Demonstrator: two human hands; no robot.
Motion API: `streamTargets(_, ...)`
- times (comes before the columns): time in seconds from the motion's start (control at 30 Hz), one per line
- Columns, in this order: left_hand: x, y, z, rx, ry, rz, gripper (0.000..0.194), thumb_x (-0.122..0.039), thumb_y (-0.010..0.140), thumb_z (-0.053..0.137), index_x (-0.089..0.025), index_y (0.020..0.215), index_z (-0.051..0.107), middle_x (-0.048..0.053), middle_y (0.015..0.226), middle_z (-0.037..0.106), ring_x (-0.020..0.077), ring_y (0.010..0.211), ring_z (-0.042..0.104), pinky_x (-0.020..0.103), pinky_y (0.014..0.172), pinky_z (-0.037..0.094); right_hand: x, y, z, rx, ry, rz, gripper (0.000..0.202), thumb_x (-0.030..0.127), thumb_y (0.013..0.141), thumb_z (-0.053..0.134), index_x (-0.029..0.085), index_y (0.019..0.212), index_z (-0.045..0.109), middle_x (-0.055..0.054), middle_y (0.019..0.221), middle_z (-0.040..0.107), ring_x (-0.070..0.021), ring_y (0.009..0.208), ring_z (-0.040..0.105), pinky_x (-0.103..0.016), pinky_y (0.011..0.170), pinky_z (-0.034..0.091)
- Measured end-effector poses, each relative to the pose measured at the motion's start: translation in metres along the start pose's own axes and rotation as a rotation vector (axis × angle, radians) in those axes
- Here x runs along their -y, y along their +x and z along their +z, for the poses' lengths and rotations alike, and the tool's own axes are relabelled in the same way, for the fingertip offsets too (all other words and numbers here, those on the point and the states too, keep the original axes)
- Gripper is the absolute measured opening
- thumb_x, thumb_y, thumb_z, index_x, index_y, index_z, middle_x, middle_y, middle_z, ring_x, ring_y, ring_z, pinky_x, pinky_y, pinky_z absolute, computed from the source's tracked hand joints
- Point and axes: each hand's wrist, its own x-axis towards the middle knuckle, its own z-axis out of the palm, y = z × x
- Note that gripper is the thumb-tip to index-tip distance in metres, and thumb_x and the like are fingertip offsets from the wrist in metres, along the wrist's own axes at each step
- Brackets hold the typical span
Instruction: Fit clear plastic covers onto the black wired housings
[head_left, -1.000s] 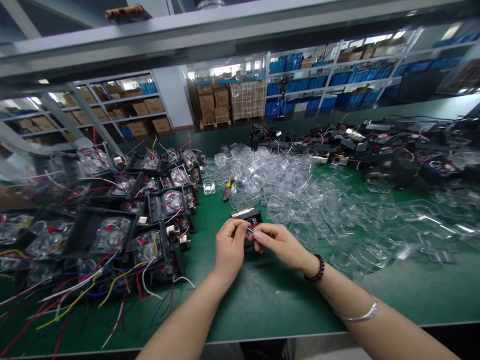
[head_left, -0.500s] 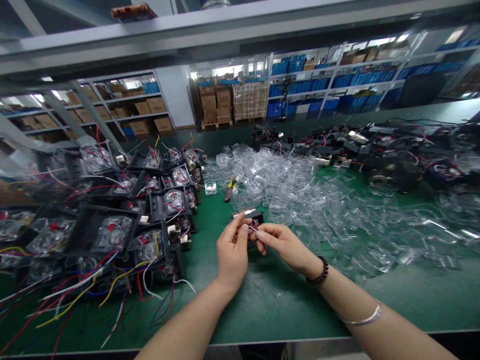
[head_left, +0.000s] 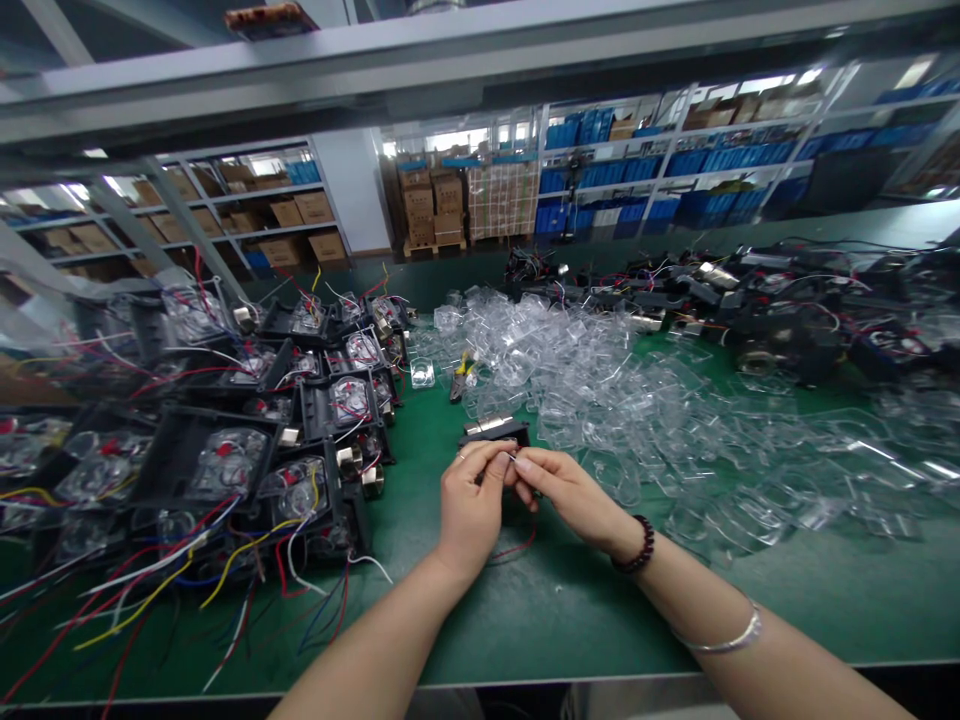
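Both hands meet just in front of a dark housing (head_left: pixel 495 432) with a silver metal fitting (head_left: pixel 486 424) on its far side. My left hand (head_left: pixel 474 495) pinches a thin wire, its thumb and forefinger pressed together. Close against it on the right, my right hand (head_left: pixel 559 490) pinches a wire too, near the same spot. A red wire (head_left: pixel 517 548) curves down below the fingers onto the green table. The fingers cover much of the housing's near side. Yellow-handled pliers (head_left: pixel 461 378) lie beyond the housing, slightly left.
Dark housings with coloured wires (head_left: pixel 217 455) are stacked on the left. A wide heap of clear plastic pieces (head_left: pixel 555 350) spreads beyond and right of the hands. More dark assemblies (head_left: pixel 787 310) lie at the far right. A metal beam (head_left: pixel 420 65) crosses overhead.
The fingertips have closed in on each other, and the wires between them show less. The red wire now hangs below the hands, and more of the housing's top shows.
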Motion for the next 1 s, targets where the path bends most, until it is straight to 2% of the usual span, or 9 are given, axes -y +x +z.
streamTargets(0.17, -0.003, 0.006, -0.004, 0.046, 0.029, 0.032, 0.017, -0.020, 0.083, 0.050, -0.019, 0.077, 0.066, 0.004, 0.081, 0.065, 0.0158, 0.081, 0.060, 0.027, 0.076, 0.046, 0.001, 0.000, -0.002, 0.016, 0.048, 0.029, 0.042, 0.057, 0.074, 0.056, 0.015, 0.067, 0.058, 0.005, 0.050, 0.045, -0.0075, 0.046, 0.039, -0.022, 0.046, 0.033)
streamTargets(0.33, -0.012, 0.009, -0.010, 0.137, 0.116, -0.058, 0.020, -0.024, 0.080, 0.054, -0.018, 0.098, 0.060, 0.001, 0.071, 0.065, 0.0134, 0.062, 0.060, 0.022, 0.059, 0.045, 0.003, 0.005, -0.010, -0.097, 0.349, 0.043, 0.032, 0.047, 0.072, 0.062, 0.017, 0.064, 0.058, 0.009, 0.044, 0.035, -0.0066, 0.043, 0.031, -0.025, 0.056, 0.039)
streamTargets(0.4, -0.015, 0.007, -0.012, 0.278, 0.239, -0.116, 0.014, -0.030, 0.074, 0.062, -0.018, 0.082, 0.062, -0.002, 0.057, 0.061, 0.0126, 0.048, 0.054, 0.020, 0.047, 0.037, 0.003, 0.007, -0.012, -0.134, 0.432, 0.057, 0.031, 0.045, 0.071, 0.065, 0.017, 0.063, 0.057, 0.009, 0.044, 0.035, -0.0064, 0.043, 0.031, -0.024, 0.055, 0.038)
streamTargets(0.53, -0.020, 0.000, -0.019, 0.753, 0.459, -0.100, 0.016, -0.027, 0.058, 0.075, -0.019, 0.054, 0.061, -0.001, 0.046, 0.058, 0.0130, 0.040, 0.049, 0.020, 0.038, 0.023, 0.001, 0.008, -0.013, -0.132, 0.485, 0.053, 0.029, 0.044, 0.072, 0.064, 0.016, 0.064, 0.057, 0.009, 0.045, 0.036, -0.0057, 0.043, 0.030, -0.023, 0.055, 0.038)
streamTargets(0.6, -0.022, 0.000, -0.022, 0.961, 0.412, -0.103, 0.013, -0.018, 0.065, 0.068, -0.020, 0.053, 0.062, -0.003, 0.044, 0.057, 0.0113, 0.038, 0.048, 0.020, 0.038, 0.023, 0.000, 0.007, -0.011, -0.114, 0.443, 0.041, 0.030, 0.045, 0.074, 0.062, 0.017, 0.064, 0.057, 0.009, 0.045, 0.036, -0.0058, 0.043, 0.031, -0.024, 0.056, 0.039)
streamTargets(0.67, -0.025, 0.002, -0.025, 1.027, 0.325, -0.096, 0.021, -0.013, 0.074, 0.056, -0.020, 0.054, 0.062, -0.004, 0.044, 0.056, 0.0097, 0.039, 0.048, 0.019, 0.040, 0.025, 0.001, 0.004, -0.009, -0.100, 0.315, 0.022, 0.032, 0.047, 0.076, 0.059, 0.017, 0.065, 0.057, 0.007, 0.046, 0.041, -0.0072, 0.045, 0.036, -0.024, 0.056, 0.039)
streamTargets(0.73, -0.028, 0.007, -0.025, 0.925, 0.265, -0.067, 0.026, -0.015, 0.079, 0.051, -0.019, 0.057, 0.063, -0.004, 0.047, 0.056, 0.0098, 0.043, 0.048, 0.019, 0.043, 0.027, 0.002, 0.001, -0.005, -0.097, 0.116, -0.034, 0.035, 0.048, 0.078, 0.055, 0.016, 0.066, 0.058, 0.004, 0.052, 0.049, -0.0095, 0.051, 0.044, -0.025, 0.056, 0.038)
streamTargets(0.83, -0.028, 0.012, -0.024, 0.613, 0.228, -0.029, 0.028, -0.022, 0.082, 0.049, -0.019, 0.059, 0.064, -0.002, 0.052, 0.059, 0.0117, 0.049, 0.050, 0.021, 0.047, 0.031, 0.002, -0.003, -0.001, -0.130, -0.110, -0.149, 0.036, 0.049, 0.082, 0.050, 0.017, 0.068, 0.059, 0.000, 0.063, 0.055, -0.0122, 0.060, 0.051, -0.026, 0.059, 0.041)
streamTargets(1.0, -0.024, 0.010, -0.018, 0.198, 0.226, 0.131, 0.014, -0.022, 0.077, 0.058, -0.019, 0.068, 0.068, 0.003, 0.065, 0.065, 0.0149, 0.062, 0.057, 0.024, 0.061, 0.042, -0.001, -0.005, 0.000, -0.147, -0.179, -0.155, 0.037, 0.049, 0.086, 0.043, 0.018, 0.073, 0.058, 0.002, 0.060, 0.052, -0.0098, 0.049, 0.049, -0.023, 0.049, 0.040)
